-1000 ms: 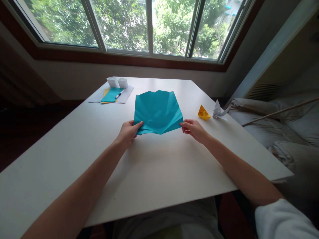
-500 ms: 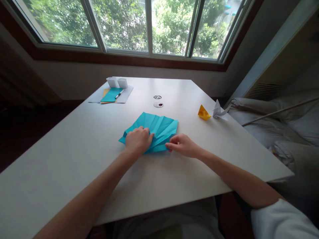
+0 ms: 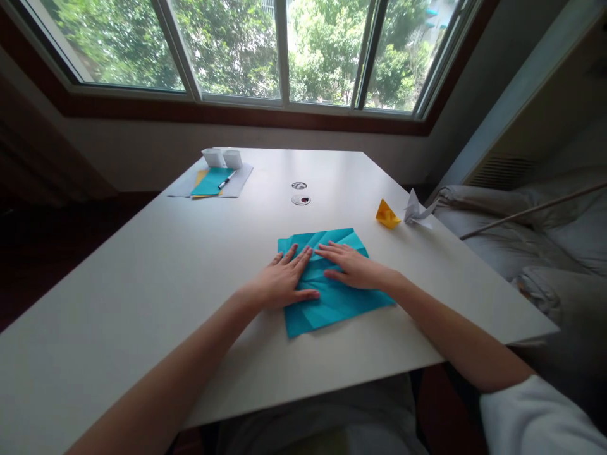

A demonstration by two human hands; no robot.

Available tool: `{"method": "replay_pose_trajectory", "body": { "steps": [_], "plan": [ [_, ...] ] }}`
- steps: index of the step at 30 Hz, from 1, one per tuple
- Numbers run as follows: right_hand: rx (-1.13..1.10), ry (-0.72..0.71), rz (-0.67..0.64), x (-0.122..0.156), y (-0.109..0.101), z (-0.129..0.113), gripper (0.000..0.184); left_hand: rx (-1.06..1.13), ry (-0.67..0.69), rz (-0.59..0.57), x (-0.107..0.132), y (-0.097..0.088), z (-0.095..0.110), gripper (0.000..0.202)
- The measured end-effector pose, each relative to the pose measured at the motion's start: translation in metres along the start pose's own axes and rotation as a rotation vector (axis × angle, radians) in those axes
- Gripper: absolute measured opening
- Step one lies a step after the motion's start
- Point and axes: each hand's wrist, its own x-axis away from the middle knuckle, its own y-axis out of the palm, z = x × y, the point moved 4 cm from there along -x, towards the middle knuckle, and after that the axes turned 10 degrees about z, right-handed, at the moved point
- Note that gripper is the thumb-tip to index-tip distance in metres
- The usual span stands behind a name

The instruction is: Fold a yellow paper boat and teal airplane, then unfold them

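Observation:
A creased sheet of turquoise paper (image 3: 327, 313) lies spread out on the white table, with fold lines running across it. My left hand (image 3: 284, 278) rests flat on its left part, fingers spread and thumb stretched toward the middle. On the upper right part lies my right hand (image 3: 353, 265), palm down with its fingers extended to the left. The two hands' fingertips are close together near the sheet's centre. Parts of the paper are hidden beneath both hands.
Right of the paper stand a folded yellow paper piece (image 3: 387, 214) and a white paper crane (image 3: 417, 210). At the far left, turquoise paper (image 3: 213, 181), a pen (image 3: 226, 179) and two white paper boxes (image 3: 222, 158) sit together. Two round shapes (image 3: 300, 200) mark the table's middle.
The turquoise paper has been turned, flattened and brought nearer. My left hand has moved right and spread out; my right hand has let go of the edge and now lies flat on the sheet.

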Motion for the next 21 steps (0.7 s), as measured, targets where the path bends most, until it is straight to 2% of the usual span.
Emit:
{"method": "replay_pose_trajectory", "body": {
  "steps": [2,5,10,16,18,21],
  "plan": [
    [0.083,0.027,-0.124,0.003,0.013,0.006,0.067,-0.036,-0.067,-0.001,0.001,0.0,-0.005,0.108],
    [0.131,0.065,-0.187,0.007,0.02,0.008,0.077,-0.088,-0.136,-0.048,0.003,-0.001,-0.017,0.118],
    [0.151,0.101,-0.216,0.01,0.015,0.012,0.09,-0.119,-0.196,-0.169,0.008,-0.009,-0.033,0.122],
    [0.193,0.097,-0.245,0.013,-0.003,0.023,0.104,-0.125,-0.211,-0.18,0.012,-0.019,-0.046,0.124],
    [0.267,0.12,-0.159,0.012,-0.02,0.032,0.099,-0.146,-0.232,-0.175,0.014,-0.022,-0.057,0.123],
    [0.41,0.238,0.227,0.014,-0.06,0.057,0.065,-0.195,-0.324,-0.177,0.022,-0.029,-0.076,0.123]
  ]
}}
